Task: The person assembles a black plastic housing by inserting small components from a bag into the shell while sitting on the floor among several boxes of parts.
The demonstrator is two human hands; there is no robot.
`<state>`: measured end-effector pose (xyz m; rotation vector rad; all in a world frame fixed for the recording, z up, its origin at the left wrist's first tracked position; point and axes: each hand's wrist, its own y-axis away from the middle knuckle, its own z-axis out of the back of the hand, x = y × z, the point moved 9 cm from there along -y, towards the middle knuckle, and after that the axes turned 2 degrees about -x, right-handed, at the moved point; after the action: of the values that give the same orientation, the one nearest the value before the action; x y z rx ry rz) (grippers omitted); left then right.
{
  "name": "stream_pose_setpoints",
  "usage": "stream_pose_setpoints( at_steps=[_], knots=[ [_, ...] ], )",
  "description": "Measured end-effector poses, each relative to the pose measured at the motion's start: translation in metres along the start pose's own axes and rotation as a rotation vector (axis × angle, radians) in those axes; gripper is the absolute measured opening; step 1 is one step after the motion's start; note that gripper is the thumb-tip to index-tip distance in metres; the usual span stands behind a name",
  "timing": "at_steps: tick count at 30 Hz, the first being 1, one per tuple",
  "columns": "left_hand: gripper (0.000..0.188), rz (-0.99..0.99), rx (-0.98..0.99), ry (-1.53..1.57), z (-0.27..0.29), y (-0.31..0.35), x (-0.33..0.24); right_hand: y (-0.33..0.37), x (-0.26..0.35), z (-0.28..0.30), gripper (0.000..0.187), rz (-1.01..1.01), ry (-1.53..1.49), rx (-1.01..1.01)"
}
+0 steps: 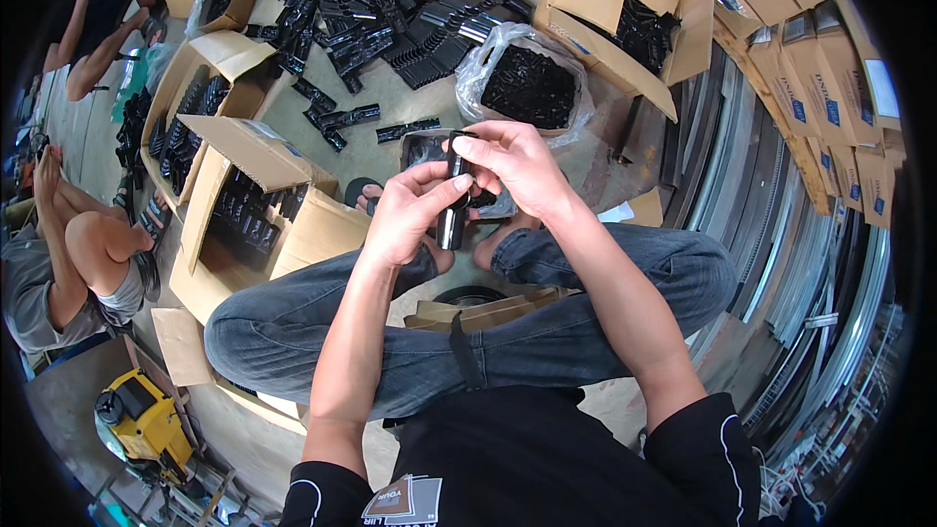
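In front of my shins I hold a glossy black elongated part point(450, 226) nearly upright. My left hand point(398, 215) is closed around its middle, with the thumb along its face. My right hand point(522, 168) pinches its upper end between thumb and fingers. The part's exact kind does not show. Right behind my hands is a small plastic-lined container point(420, 148), mostly hidden by them. Just past it, one loose black part point(408, 129) lies on the floor, beside a clear plastic bag point(583, 112) full of small black pieces point(527, 86).
A large pile of black parts point(371, 10) covers the floor ahead. Open cardboard boxes of parts stand at left point(317, 239) and far right point(625, 20). Long metal profiles point(781, 224) and stacked cartons point(825, 102) line the right. Two people sit at left, near a yellow machine point(156, 420).
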<state>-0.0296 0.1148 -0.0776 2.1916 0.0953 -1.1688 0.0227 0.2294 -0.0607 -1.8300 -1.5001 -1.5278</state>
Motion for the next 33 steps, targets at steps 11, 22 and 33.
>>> stream_pose_setpoints(
  at_steps=[11, 22, 33],
  knots=[
    [0.032, -0.018, 0.021, 0.059, 0.003, 0.001, -0.002, -0.016, 0.002, 0.007, 0.033, 0.104, 0.152, 0.052],
    [0.03, -0.04, -0.053, 0.068, 0.021, 0.003, -0.007, -0.108, -0.07, 0.181, 0.027, 0.1, 1.277, -0.554],
    [0.033, 0.015, -0.021, 0.146, 0.019, -0.001, -0.007, -0.106, -0.068, 0.176, 0.023, 0.06, 1.364, -0.575]
  ],
)
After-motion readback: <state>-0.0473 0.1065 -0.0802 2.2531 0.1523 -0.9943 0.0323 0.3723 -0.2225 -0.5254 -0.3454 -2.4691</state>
